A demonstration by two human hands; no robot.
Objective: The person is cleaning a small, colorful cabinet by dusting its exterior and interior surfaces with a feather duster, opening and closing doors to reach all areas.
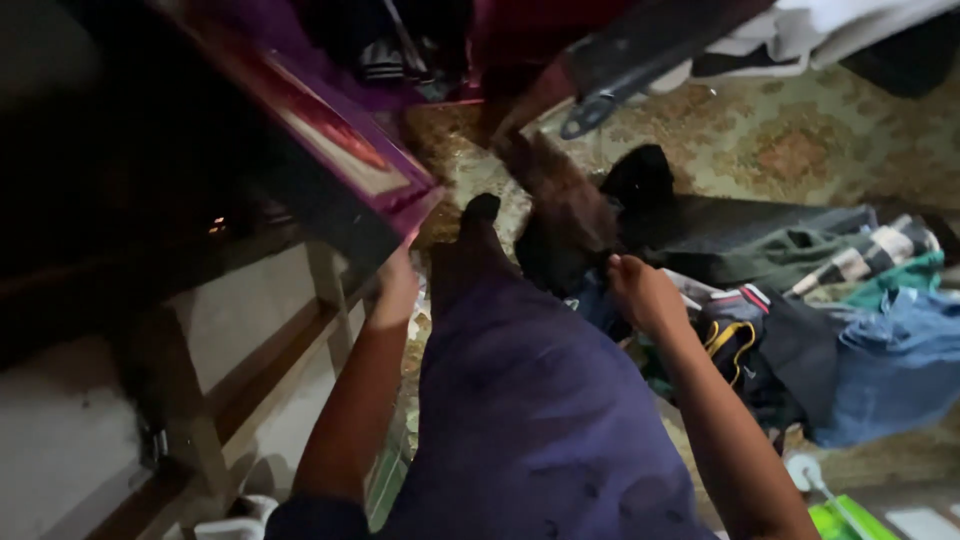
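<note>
My left hand (396, 285) grips the lower corner of a dark panel with a purple and red edge (340, 150), which slants up to the left. My right hand (643, 292) is closed on dark cloth (570, 225) at the edge of a heap of clothes. Between my arms runs my leg in dark blue trousers (530, 400), ending in a black sock (478, 215) on the floor.
A pile of clothes (850, 320) in blue, green, black and stripes lies at the right on a patterned carpet (800, 140). A wooden frame with pale panels (200, 400) stands at the left. A green object (845, 520) and white cable lie bottom right.
</note>
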